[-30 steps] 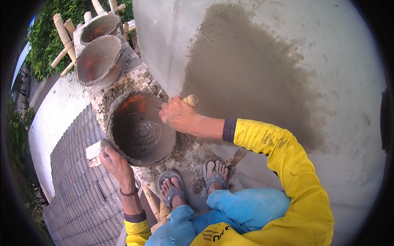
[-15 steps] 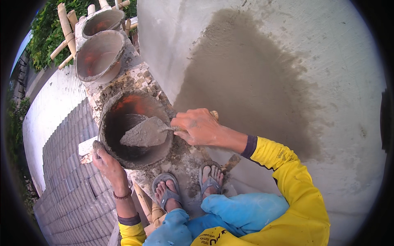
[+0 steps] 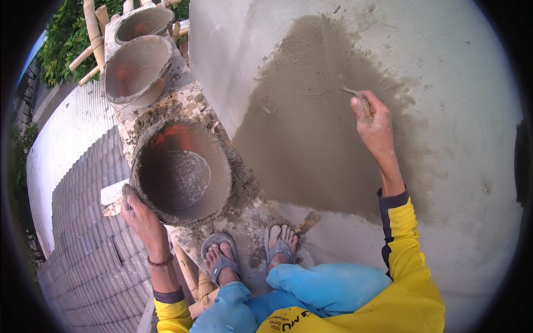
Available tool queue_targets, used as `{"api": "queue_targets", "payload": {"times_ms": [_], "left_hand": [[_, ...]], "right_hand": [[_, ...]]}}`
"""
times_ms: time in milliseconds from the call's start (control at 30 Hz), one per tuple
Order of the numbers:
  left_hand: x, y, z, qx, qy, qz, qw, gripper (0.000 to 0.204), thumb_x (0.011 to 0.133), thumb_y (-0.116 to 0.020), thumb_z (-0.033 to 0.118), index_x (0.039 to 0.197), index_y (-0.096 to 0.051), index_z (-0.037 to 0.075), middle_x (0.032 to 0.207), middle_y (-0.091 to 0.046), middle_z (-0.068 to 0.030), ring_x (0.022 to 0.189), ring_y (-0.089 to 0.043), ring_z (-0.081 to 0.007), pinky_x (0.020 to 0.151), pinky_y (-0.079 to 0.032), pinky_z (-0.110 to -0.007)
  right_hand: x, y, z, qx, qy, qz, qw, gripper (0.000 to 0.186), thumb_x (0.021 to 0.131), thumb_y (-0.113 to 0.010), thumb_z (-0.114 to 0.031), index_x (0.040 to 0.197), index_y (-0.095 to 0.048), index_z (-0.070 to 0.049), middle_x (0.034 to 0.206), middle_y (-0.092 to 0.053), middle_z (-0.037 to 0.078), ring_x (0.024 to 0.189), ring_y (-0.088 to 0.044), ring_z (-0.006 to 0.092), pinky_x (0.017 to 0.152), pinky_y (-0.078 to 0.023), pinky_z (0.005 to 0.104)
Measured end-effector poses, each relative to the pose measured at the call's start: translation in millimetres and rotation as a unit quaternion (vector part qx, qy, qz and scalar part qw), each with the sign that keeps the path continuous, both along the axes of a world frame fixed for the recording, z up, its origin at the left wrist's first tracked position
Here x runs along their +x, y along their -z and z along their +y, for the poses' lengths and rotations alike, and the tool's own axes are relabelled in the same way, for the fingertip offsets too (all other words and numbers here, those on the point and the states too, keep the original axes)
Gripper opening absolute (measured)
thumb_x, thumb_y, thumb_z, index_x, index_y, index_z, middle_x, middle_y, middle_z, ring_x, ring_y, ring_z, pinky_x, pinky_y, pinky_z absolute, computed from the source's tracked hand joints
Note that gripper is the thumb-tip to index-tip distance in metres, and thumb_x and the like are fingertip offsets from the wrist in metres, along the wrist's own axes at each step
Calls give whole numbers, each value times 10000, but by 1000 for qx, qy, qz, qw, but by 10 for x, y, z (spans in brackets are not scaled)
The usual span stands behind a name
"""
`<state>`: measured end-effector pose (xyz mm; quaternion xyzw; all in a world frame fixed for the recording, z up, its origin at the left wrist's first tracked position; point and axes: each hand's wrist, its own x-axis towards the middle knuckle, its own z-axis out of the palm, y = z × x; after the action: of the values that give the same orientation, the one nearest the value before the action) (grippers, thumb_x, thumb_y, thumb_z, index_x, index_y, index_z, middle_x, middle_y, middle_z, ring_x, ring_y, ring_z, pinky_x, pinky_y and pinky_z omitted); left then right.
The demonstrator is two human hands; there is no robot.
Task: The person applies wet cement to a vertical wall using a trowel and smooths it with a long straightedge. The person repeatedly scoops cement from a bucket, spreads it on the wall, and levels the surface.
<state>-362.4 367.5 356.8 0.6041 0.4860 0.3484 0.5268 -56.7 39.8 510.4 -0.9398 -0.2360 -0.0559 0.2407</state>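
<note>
Trowel at the wet patch, left hand on the bucket

Right hand (image 3: 373,117): closed around the handle of a trowel (image 3: 352,92), raised in front of the wall (image 3: 463,105), at the upper part of a dark, wet mortar patch (image 3: 311,144). The blade blends with the mortar; its full outline cannot be told. Left hand (image 3: 143,219): gripping the left rim of the nearest bucket (image 3: 217,166), which stands on the mortar-crusted platform (image 3: 252,219). Wet grey mix coats the inside of this bucket. A pale block (image 3: 112,193) shows just beside the left hand. Beyond stand a middle bucket (image 3: 151,95) and a far bucket (image 3: 145,21). Both feet, in grey sandals (image 3: 234,267), rest on the platform
</note>
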Motion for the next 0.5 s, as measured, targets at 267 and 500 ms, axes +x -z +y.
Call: {"api": "queue_targets", "payload": {"times_ms": [267, 500], "left_hand": [[120, -133, -221, 64, 57, 3, 996, 391, 1085, -459, 264, 904, -552, -71, 768, -478, -44, 755, -418, -147, 680, -377, -351], [-54, -11, -247, 59, 95, 85, 990, 336, 1094, -433, 255, 1071, -624, -19, 932, -600, -29, 857, -529, -102, 777, -448, -287]], "right_hand": [[-695, 550, 807, -274, -256, -146, 916, 161, 896, -693, -227, 1007, -672, -113, 868, -631, 64, 773, -660, 250, 676, -512, 414], [-1016, 1391, 1212, -328, -429, 18, 842, 210, 833, -714, -212, 1014, -715, -106, 940, -692, 74, 875, -700, 292, 730, -527, 421]]}}
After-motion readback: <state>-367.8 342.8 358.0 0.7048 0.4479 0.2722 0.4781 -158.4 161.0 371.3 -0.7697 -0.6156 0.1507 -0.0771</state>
